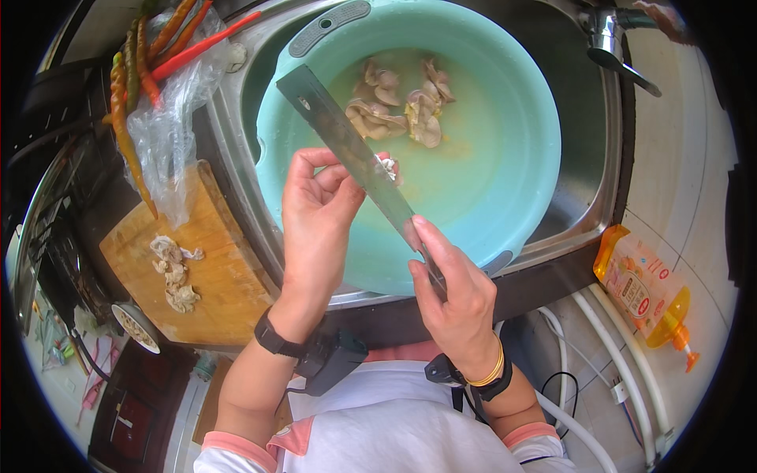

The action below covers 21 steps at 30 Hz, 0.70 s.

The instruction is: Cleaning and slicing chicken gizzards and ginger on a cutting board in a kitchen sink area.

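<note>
My right hand [458, 290] grips the handle of a kitchen cleaver [349, 148], whose blade slants up to the left over a turquoise plastic basin [532, 148]. My left hand [319, 207] is at the blade's left side, pinching a small whitish piece of meat [387, 167] that shows partly past the blade; some of its fingers are hidden behind the steel. Cloudy water fills the basin's bottom, with several pale pieces of raw meat [378, 118] lying in it beyond the hands. Several small whitish scraps [177, 275] lie on a wooden cutting board [230, 295] to the left.
The basin stands in a stainless steel sink [585, 195] with a faucet [606, 41] at the upper right. Long red and green chili peppers [124, 130] lie by a clear plastic bag [171, 130]. A small bowl [136, 328] sits beside the board. An orange pump bottle [644, 290] is at the right.
</note>
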{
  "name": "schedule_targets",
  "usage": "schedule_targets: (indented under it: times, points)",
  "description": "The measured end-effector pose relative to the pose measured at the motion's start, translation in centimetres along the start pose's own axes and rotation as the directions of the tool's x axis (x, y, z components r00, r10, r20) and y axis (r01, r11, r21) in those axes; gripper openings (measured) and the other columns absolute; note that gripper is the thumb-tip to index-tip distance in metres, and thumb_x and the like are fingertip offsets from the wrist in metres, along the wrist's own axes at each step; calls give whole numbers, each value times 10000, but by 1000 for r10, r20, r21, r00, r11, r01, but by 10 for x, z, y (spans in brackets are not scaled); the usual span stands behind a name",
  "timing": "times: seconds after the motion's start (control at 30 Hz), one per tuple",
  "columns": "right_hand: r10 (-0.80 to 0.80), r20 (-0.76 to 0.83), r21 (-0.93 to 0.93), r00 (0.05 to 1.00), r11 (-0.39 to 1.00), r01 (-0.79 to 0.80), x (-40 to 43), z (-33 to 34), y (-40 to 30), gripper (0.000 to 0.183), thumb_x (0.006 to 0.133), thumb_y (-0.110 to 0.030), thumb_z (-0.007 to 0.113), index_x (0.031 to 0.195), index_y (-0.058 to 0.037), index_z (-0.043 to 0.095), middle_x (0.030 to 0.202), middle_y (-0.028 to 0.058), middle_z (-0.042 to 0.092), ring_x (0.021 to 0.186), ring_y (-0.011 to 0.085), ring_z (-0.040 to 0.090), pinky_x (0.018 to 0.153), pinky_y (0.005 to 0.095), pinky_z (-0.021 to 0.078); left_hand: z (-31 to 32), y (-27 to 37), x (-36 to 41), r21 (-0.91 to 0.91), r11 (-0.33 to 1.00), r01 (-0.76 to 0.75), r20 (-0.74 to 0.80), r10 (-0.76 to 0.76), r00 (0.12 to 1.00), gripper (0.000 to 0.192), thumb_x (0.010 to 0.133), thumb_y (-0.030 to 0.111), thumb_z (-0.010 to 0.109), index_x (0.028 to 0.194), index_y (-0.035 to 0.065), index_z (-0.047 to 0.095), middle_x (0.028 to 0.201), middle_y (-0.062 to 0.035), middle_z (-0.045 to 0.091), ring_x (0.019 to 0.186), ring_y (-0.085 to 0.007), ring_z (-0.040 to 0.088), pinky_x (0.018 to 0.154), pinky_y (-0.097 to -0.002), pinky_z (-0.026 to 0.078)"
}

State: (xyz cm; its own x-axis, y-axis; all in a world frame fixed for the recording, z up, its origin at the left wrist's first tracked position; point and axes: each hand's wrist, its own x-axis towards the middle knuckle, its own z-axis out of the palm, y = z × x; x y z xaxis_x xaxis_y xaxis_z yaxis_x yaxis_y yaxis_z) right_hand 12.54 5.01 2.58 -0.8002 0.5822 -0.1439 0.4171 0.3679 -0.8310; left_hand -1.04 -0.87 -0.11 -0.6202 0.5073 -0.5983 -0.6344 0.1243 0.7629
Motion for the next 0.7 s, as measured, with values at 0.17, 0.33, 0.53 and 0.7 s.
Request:
schedule_targets:
  times: [0.17,0.33,0.53,0.7]
  points:
    - [16,-6,-15,1000,1000,-16,0,0,0,665,590,112,584,1219,-59,453,654,97,504,554,253,503,537,344,426,-2,-4,1,-19,1000,-17,-19,17,1000,154,787,-31,533,939,-5,537,874,-67,596,794,-152,599,705,-268,488]
    - [12,-46,-12,999,1000,-13,1,-1,0,660,592,111,584,1218,-51,453,656,99,499,556,253,501,539,346,425,-4,-3,1,-35,999,11,-47,-12,999,174,833,9,523,976,20,424,920,-120,598,867,-137,565,797,-256,459]
    - [-9,36,13,999,1000,9,-2,0,-3,668,582,107,586,1218,-55,458,656,91,491,558,248,495,536,341,423,-1,2,-3,11,998,65,-30,-65,997,167,832,4,519,969,20,425,911,-116,605,838,-128,570,790,-255,459]
    - [-8,-2,-6,1000,1000,8,-2,0,3,661,590,107,585,1218,-53,457,654,93,496,558,252,502,533,342,424,-3,-4,-2,-70,997,36,-25,-38,999,163,834,11,526,964,16,429,921,-130,618,841,-136,576,790,-264,456]
